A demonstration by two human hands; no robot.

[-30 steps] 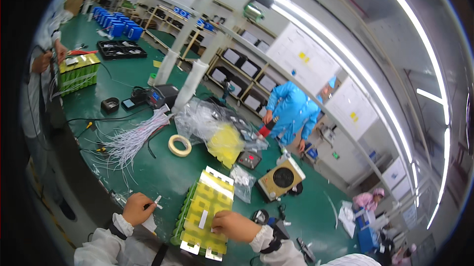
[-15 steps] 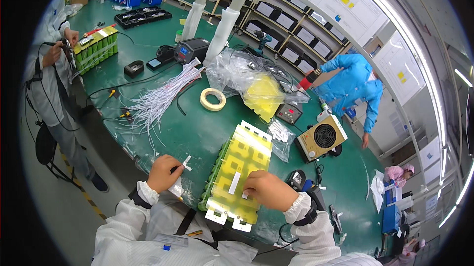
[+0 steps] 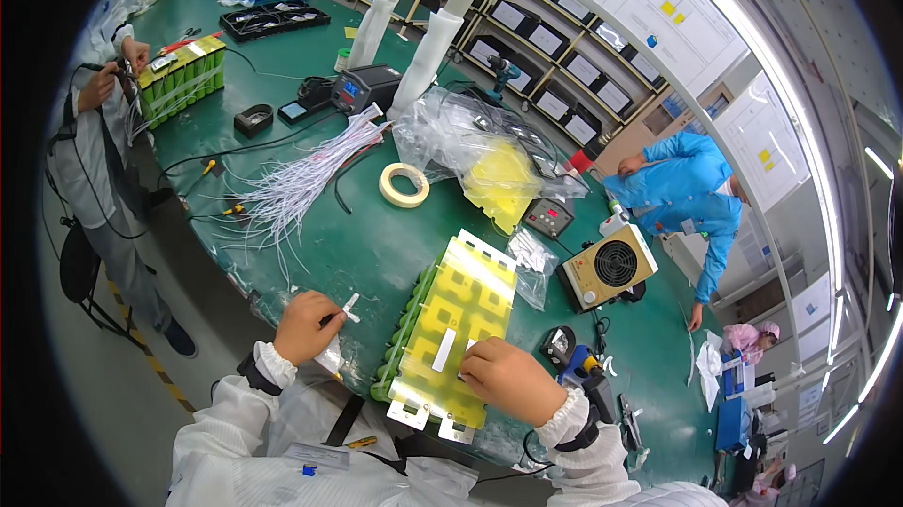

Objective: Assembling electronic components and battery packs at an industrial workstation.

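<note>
A battery pack of green cells (image 3: 403, 338) lies beneath a yellow sheet (image 3: 453, 305) with white metal tabs at both ends. One white adhesive strip (image 3: 444, 351) lies on the sheet. My right hand (image 3: 515, 379) is closed, fingertips down on the sheet beside that strip, on a second white strip mostly hidden by the fingers. Left of the pack, my left hand (image 3: 307, 326) is closed in a pinch just above the table. A small white piece (image 3: 351, 308) shows at its fingertips, and a clear bag with white bits (image 3: 330, 356) lies beneath it.
Beyond the pack are a roll of tape (image 3: 403, 185), a bundle of white wires (image 3: 299, 189) and plastic-wrapped yellow sheets (image 3: 503, 182). A fan unit (image 3: 609, 265) stands at right. One co-worker handles another pack (image 3: 183, 79) at left; another in blue (image 3: 682, 182) stands across the table.
My right hand has shifted slightly toward me along the sheet, while my left hand stays almost in place. The co-worker in blue has leaned in and raised a hand.
</note>
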